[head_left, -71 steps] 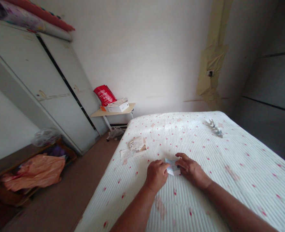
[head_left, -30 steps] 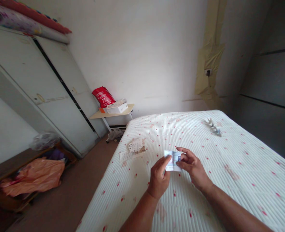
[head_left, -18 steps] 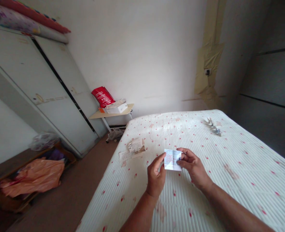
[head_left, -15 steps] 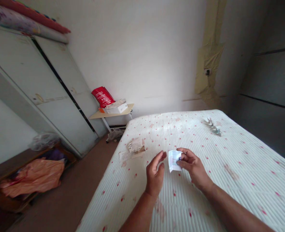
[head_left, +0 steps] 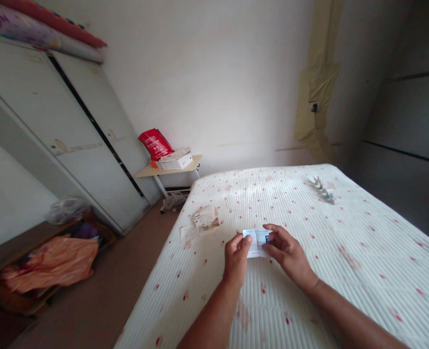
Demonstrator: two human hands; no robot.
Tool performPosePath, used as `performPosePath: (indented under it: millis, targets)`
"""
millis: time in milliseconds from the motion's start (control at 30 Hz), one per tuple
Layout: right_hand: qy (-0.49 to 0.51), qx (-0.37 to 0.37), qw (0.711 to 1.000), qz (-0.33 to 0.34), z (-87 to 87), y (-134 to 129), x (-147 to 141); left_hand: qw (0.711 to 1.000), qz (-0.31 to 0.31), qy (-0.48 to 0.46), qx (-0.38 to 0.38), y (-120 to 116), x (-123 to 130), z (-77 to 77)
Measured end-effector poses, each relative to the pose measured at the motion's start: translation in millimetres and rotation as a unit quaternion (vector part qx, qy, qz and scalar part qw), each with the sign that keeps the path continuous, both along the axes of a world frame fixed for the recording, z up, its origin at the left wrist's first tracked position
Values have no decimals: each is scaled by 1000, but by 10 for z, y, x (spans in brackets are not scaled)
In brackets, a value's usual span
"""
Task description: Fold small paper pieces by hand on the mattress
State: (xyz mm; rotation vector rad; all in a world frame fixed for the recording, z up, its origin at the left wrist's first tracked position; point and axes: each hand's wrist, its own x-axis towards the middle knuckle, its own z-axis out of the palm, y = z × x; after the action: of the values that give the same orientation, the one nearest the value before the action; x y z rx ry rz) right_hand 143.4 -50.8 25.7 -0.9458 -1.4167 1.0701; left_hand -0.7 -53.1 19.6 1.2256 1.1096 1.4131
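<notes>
A small creased slip of paper [head_left: 257,244], pale blue-white with a dark blue patch near its right end, is stretched between both hands above the bed. My left hand [head_left: 237,254] pinches its left edge, thumb on top. My right hand [head_left: 287,249] grips the right edge between thumb and fingers. Several printed papers [head_left: 206,219] lie on the patterned bed cover [head_left: 272,300], left of and beyond my hands. Farther back on the right rests a row of small, pale folded-looking pieces [head_left: 321,189], too small to make out.
Past the bed's far left corner stands a small table [head_left: 196,163] with a red bag [head_left: 155,144] and a white box [head_left: 178,161]. A wardrobe [head_left: 84,155] is at the left, near a low shelf holding an orange cloth [head_left: 58,261].
My left hand has closed on the paper's left edge, where before it was open beside it. The paper is now spread wider and flatter between both hands.
</notes>
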Motion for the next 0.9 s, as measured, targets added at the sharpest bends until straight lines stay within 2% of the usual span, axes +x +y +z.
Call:
performPosePath:
  millis: [133, 233, 333, 467, 567, 700, 800, 900]
  targets:
    - [64, -38, 997, 28, -9, 32, -1, 992, 26, -112, -57, 34, 48, -83]
    - [61, -35, 997, 35, -23, 44, 15, 989, 27, -128, -66, 37, 42, -98]
    - [-6, -10, 998, 54, -53, 54, 55, 994, 3, -101, -50, 41, 20, -69]
    - [-133, 78, 987, 49, -78, 74, 142, 996, 27, -66, -59, 61, -13, -47]
    - [-228, 196, 953, 29, -87, 92, 194, 994, 43, -59, -78, 72, -24, -60]
    - [-361, 337, 869, -26, -99, 108, 192, 994, 46, -60, -80, 69, 0, -88]
    - [-427, 392, 814, -49, -101, 115, 159, 995, 40, -19, -84, 77, 6, -120]
    - [-458, 399, 793, -44, -111, 124, 145, 992, 40, 92, -74, 97, -66, -151]
